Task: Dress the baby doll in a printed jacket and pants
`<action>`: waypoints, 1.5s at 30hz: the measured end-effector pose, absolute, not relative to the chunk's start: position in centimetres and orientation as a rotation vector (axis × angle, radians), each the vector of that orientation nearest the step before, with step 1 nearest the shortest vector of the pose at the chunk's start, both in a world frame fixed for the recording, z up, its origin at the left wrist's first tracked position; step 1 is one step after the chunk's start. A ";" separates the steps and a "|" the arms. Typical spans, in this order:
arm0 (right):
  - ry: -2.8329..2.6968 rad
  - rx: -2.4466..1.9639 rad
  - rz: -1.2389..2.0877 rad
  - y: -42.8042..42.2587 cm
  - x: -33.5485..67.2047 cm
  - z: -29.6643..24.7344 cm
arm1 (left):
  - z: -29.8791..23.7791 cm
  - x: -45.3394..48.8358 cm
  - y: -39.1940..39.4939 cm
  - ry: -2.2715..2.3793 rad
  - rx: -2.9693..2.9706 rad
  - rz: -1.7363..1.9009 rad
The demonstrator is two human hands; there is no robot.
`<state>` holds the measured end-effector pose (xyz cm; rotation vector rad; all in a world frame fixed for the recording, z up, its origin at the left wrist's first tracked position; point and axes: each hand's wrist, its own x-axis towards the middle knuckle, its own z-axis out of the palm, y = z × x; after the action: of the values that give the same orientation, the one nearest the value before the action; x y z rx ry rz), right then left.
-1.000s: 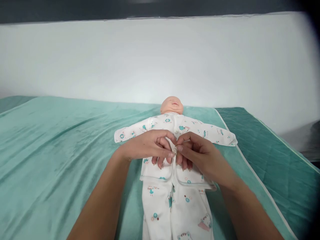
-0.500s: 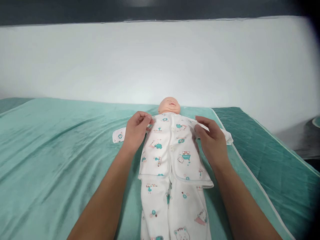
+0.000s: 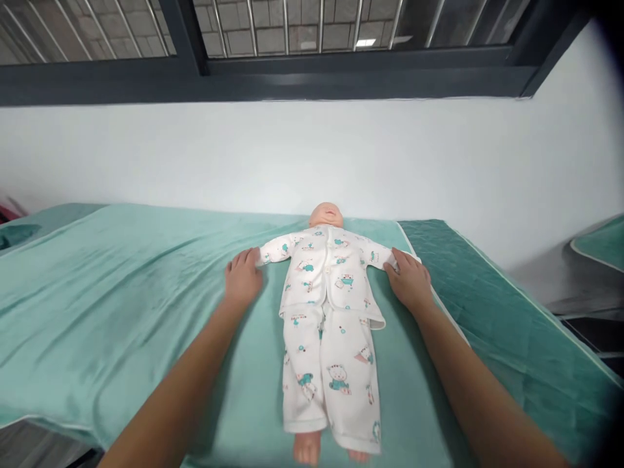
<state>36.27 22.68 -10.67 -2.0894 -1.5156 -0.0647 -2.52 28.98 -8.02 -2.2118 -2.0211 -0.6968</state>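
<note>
A baby doll (image 3: 327, 214) lies on its back on a teal blanket (image 3: 121, 279), dressed in a white printed top (image 3: 329, 273) and matching trousers (image 3: 331, 377). My left hand (image 3: 242, 278) rests over the end of the doll's sleeve on the left, fingers flat and together. My right hand (image 3: 410, 281) lies over the end of the other sleeve, fingers extended. Both sleeve cuffs are hidden under my hands. The doll's bare feet (image 3: 307, 448) stick out near the front edge.
The blanket covers a quilted green mattress (image 3: 497, 292) against a white wall (image 3: 312, 156). A dark-framed window with bars (image 3: 302, 39) runs along the top. Another teal-covered surface (image 3: 602, 244) shows at the far right.
My hands left the buttons at the doll's chest and moved outward to the ends of the sleeves. The view pulled back and up, showing the whole doll and the window.
</note>
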 end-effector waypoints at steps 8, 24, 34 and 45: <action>-1.489 -2.297 -0.073 18.3 36.1 -11.0 | -8.1 -5.7 30.3 -2.142 -2.244 -0.657; -1.301 -1.857 -0.115 17.4 34.8 -10.6 | -8.2 -6.7 30.8 -2.160 -2.124 -0.527; -1.479 -1.580 0.417 4.0 25.5 -11.6 | -10.1 -3.2 16.3 -1.942 -2.308 -0.768; -1.870 -1.408 0.187 -1.4 19.9 -9.4 | -10.7 -0.3 3.4 -1.655 -2.770 -0.868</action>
<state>19.94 -1.35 -9.40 -1.4078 -1.8702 0.1869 -0.31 3.43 -10.65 -2.7704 -1.6552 -0.8676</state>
